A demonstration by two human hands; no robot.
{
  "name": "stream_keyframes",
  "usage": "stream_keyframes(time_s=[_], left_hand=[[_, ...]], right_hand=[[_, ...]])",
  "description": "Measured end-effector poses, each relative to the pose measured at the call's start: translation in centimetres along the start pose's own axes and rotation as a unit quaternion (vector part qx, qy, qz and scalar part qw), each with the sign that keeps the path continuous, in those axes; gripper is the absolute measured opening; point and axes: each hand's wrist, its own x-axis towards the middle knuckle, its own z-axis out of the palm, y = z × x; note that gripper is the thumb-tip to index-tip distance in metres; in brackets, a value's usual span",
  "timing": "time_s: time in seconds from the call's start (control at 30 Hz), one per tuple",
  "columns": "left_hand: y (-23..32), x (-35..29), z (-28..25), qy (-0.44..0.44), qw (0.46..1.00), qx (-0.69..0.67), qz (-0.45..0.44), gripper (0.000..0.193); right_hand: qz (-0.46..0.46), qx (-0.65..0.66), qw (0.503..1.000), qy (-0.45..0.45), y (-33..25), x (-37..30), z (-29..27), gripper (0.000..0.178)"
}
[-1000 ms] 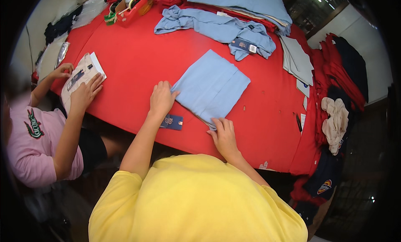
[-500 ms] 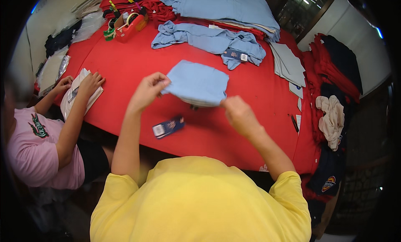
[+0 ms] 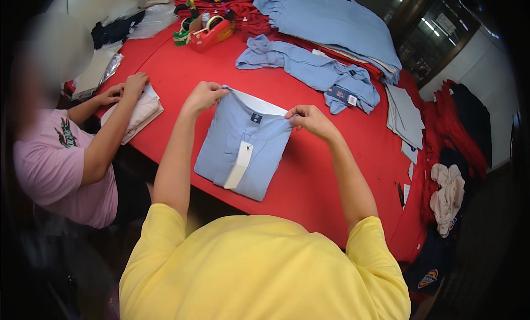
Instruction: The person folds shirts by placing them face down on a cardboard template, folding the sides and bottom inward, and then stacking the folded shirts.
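Red table (image 3: pixel 309 179), blue shirt (image 3: pixel 262 152), top corners in left grip (image 3: pixel 203 97) and right grip (image 3: pixel 312 120).

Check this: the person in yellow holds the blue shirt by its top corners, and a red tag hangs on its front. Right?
Not red: the head view shows a white tag on the blue shirt, whose corners the left hand and right hand hold.

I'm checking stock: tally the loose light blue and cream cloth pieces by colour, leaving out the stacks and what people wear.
Light blue: 2 (held garment, crumpled garment)
Cream: 2 (folded piece at left, bunched piece at right)
Total: 4
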Motion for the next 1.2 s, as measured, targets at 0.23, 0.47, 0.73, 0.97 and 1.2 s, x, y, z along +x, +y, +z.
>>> stream_keyframes(time_s=[0.23, 0.47, 0.73, 0.97, 1.2], left_hand=[[-4.1, 4.9, 2.1, 0.087, 0.992, 0.085, -0.019, 0.030], [-3.4, 9.4, -5.6, 0.193, 0.952, 0.238, -0.016, 0.025], [-4.5, 1.2, -6.4, 0.072, 0.927, 0.348, -0.120, 0.035], [-4.1, -2.1, -4.8, 0.140, 0.924, 0.355, -0.028, 0.035], [-1.4, -2.3, -0.9, 0.137, 0.914, 0.382, -0.002, 0.045]], right_hand=[[0.054, -0.111, 0.991, 0.050, 2.0, 4.5, 2.3, 0.015], [0.026, -0.039, 0.996, 0.075, 1.2, 13.9, 8.8, 0.015], [0.014, -0.056, 0.994, 0.093, 2.8, 19.0, 11.2, 0.013], [-0.112, -0.171, 0.956, 0.210, -0.1, 15.0, 9.2, 0.020], [-0.464, 0.095, 0.876, -0.093, -19.1, -1.9, -0.1, 0.028]])
